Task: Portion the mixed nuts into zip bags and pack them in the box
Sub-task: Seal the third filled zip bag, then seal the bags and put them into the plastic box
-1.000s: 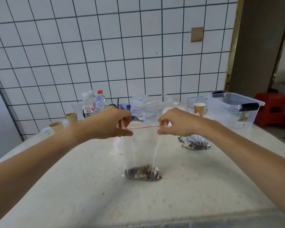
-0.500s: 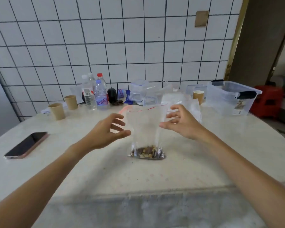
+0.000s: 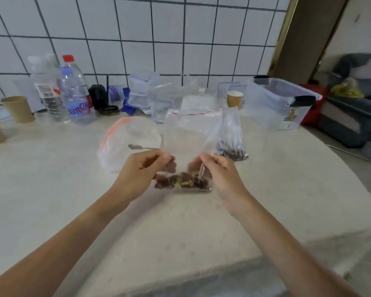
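The left hand (image 3: 147, 168) pinched the left side of the bag (image 3: 191, 146), thumb and curled fingers nipping the clear film low down, just above the nuts (image 3: 181, 182). From that hand the bag rose up and away toward the wall, its long axis near upright, the red zip strip at the top well above both hands and the nuts sitting at the bottom on the table (image 3: 51, 189), between the two hands. Behind and to the left of the left hand lay an empty bag (image 3: 124, 142), slack on the table, with what looked like a spoon (image 3: 140, 147) on or under it; motion blur left that unclear.

The right hand (image 3: 215, 170) mirrored the left, its fingers curled and pinching the right side of the bag at about the same height, its fingertips partly seen through the film. Neither hand was spread; both gripped plastic only, not the nuts.

Just beyond the right hand stood a filled bag (image 3: 230, 142), close to the held one. The box (image 3: 276, 103) lay far up and to the right of the right hand, lidless and near the wall, so the right hand was the nearer one for carrying the bag over. Whether the zip was fully closed could not be told.
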`<state>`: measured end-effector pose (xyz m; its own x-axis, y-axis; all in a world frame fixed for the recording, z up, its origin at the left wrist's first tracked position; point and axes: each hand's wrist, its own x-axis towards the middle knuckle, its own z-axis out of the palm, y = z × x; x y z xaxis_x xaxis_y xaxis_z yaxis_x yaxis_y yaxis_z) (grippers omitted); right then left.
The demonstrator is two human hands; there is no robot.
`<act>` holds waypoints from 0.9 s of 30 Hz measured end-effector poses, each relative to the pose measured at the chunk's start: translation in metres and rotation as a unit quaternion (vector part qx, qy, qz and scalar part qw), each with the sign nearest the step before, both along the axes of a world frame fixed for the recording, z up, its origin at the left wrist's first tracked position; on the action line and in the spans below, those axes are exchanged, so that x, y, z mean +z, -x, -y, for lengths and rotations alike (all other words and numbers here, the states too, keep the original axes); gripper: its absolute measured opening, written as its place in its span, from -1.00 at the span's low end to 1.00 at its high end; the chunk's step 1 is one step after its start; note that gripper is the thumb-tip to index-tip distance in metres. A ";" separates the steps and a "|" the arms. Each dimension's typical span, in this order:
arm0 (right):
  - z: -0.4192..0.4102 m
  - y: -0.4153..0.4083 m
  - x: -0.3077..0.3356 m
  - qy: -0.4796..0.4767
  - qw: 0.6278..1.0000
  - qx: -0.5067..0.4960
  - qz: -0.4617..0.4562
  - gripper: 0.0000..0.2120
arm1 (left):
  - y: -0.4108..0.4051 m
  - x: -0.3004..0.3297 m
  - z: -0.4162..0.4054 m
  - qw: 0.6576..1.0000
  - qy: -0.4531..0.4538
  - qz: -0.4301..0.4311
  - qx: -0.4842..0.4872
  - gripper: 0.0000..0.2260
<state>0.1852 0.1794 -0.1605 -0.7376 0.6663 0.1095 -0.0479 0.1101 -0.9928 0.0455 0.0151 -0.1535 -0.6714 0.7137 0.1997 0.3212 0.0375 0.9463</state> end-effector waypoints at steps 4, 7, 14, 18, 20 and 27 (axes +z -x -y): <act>-0.066 -0.001 0.000 -0.038 0.991 -0.128 0.012 -0.65 | -0.001 -0.002 -0.081 0.998 -0.008 0.002 -0.055 -0.79; -0.106 -0.001 -0.005 -0.083 0.976 -0.194 0.048 -0.65 | -0.002 -0.009 -0.129 0.997 0.011 -0.031 -0.066 -0.80; -0.133 -0.005 0.025 -0.095 0.968 -0.204 0.113 -0.84 | 0.021 0.010 -0.109 0.995 0.098 0.020 -0.011 -0.91; -0.096 -0.055 0.093 -0.037 0.976 -0.174 0.127 -0.95 | 0.011 0.074 -0.045 0.982 0.187 0.024 -0.026 -0.91; -0.063 -0.082 0.128 0.010 0.979 -0.155 0.132 -0.90 | -0.004 0.114 -0.011 0.976 0.209 0.032 -0.058 -0.91; 0.035 -0.182 0.220 0.023 0.967 -0.129 0.216 -0.81 | -0.050 0.186 0.079 0.951 0.266 0.081 -0.137 -0.79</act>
